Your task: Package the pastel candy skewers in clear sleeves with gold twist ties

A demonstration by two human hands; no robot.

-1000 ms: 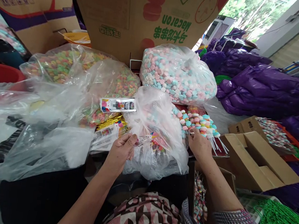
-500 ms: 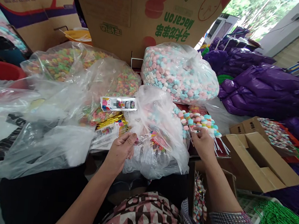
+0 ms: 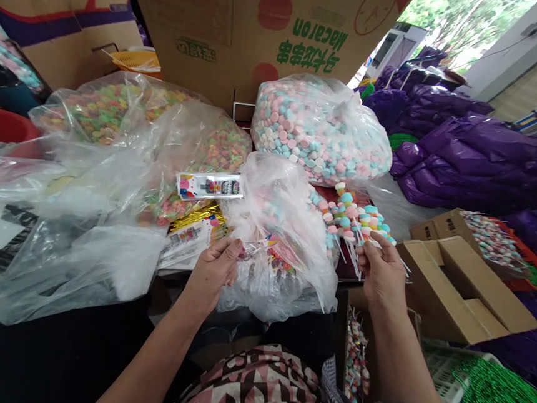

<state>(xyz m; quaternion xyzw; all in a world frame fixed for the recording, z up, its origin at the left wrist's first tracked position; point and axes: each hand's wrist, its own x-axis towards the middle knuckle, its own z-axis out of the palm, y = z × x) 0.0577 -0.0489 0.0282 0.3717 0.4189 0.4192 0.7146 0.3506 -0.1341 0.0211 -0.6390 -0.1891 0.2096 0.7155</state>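
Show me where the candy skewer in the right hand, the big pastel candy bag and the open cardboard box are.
candy skewer [image 3: 346,216], head view, on its candy pieces.
pastel candy bag [image 3: 319,131], head view, on its bulging front.
cardboard box [image 3: 465,288], head view, on its flap.

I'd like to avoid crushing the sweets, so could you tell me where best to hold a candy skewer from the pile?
Probably by its bare white stick, from the near side: the candy skewers point their sticks toward the right hand, sweets on the far ends.
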